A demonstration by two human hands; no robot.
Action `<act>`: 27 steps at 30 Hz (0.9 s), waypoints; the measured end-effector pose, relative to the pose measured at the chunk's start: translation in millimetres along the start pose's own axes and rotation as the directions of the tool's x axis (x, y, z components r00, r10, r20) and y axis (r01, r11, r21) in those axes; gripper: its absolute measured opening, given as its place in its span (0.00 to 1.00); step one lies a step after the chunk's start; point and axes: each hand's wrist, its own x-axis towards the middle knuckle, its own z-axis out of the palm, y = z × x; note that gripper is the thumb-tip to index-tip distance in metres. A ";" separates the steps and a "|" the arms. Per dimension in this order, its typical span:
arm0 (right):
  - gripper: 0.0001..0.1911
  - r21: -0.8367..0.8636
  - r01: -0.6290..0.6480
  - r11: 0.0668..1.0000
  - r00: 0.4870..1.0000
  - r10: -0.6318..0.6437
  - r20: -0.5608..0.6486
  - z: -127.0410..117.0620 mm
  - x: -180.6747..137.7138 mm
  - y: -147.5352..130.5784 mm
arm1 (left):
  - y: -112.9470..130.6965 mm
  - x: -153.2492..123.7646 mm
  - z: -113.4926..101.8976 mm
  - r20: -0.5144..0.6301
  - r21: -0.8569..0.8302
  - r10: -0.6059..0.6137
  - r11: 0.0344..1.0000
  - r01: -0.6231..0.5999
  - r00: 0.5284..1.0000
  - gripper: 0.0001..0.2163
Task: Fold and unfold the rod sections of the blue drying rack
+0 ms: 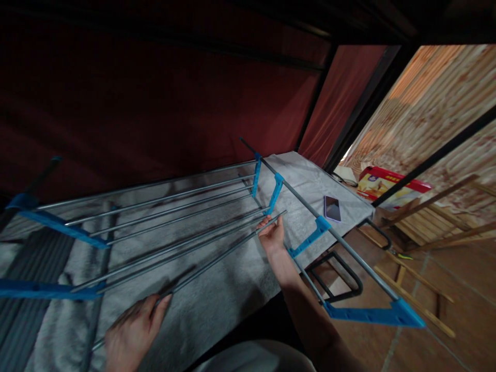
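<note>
The left hand (129,329), low at the near left, is wrapped around a metal tube (217,261), thumb laid along it. The right hand (272,240) reaches in from the near right, palm up, pinching the same tube close to its far right end. That single tube slants over the grey cloth (228,292), on the near side of the rack. Two blue brackets (58,219) show at left and four at right; between them run four far rods (163,199) and two nearer ones (170,249). A grey ribbed bundle (34,274) lies at far left. The right-hand long bar (302,199) stands between the right hand and one phone (332,208). Farther right are one red-and-yellow box (387,187) and wooden frames (437,227).
</note>
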 end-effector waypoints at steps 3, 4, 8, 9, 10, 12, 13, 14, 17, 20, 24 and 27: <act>0.21 0.046 -0.015 0.999 1.000 0.015 -0.001 1.9 -8.0 12.1 | 3.3 1.0 0.7 -0.008 -0.014 0.017 1.000 -0.017 1.000 0.23; 0.23 0.056 -0.016 0.998 1.000 0.015 0.002 2.8 -9.6 14.6 | 4.4 1.1 0.8 -0.004 -0.012 0.019 1.000 -0.019 1.000 0.23; 0.28 0.046 -0.011 0.999 0.999 0.009 0.049 5.7 -12.3 17.2 | 8.2 -1.3 2.2 0.004 0.024 0.003 1.000 -0.003 1.000 0.24; 0.28 0.029 -0.001 1.000 0.998 -0.001 0.066 6.3 -12.4 16.5 | 9.2 -2.5 3.0 0.007 0.030 -0.003 1.000 0.003 1.000 0.25; 0.28 0.011 0.012 1.000 0.997 -0.013 0.082 7.0 -12.5 15.5 | 10.1 -3.8 4.0 0.012 0.034 -0.009 0.999 0.008 1.000 0.25; 0.29 -0.012 0.031 0.999 0.995 -0.029 0.094 9.4 -12.9 13.4 | 11.7 -6.0 6.2 0.034 0.033 -0.026 0.999 0.025 0.999 0.25; 0.29 -0.012 0.026 1.000 0.996 -0.025 0.084 11.0 -13.3 12.5 | 12.2 -6.6 7.2 0.046 0.026 -0.040 0.999 0.039 0.998 0.25; 0.29 -0.006 0.011 1.000 0.998 -0.010 0.063 12.8 -13.8 11.6 | 12.3 -6.8 8.0 0.058 0.010 -0.053 0.999 0.052 0.997 0.25; 0.26 0.004 -0.045 0.999 0.999 0.045 -0.030 16.7 -16.5 9.1 | 10.1 -4.6 9.4 0.084 -0.134 -0.064 0.988 0.075 0.994 0.22; 0.19 -0.059 -0.081 0.995 0.996 0.078 -0.048 14.2 -21.4 6.9 | 6.3 -1.4 10.1 0.051 -0.291 -0.074 0.953 0.086 0.996 0.19; 0.12 -0.201 -0.147 0.969 0.989 0.146 -0.018 1.9 -32.4 7.0 | 3.3 -0.2 11.0 -0.017 -0.359 -0.080 0.931 0.068 0.997 0.17; 0.07 -0.298 -0.160 0.941 0.986 0.169 0.006 -7.4 -42.5 9.6 | 3.0 0.6 10.3 -0.012 -0.387 -0.046 0.921 0.038 0.999 0.17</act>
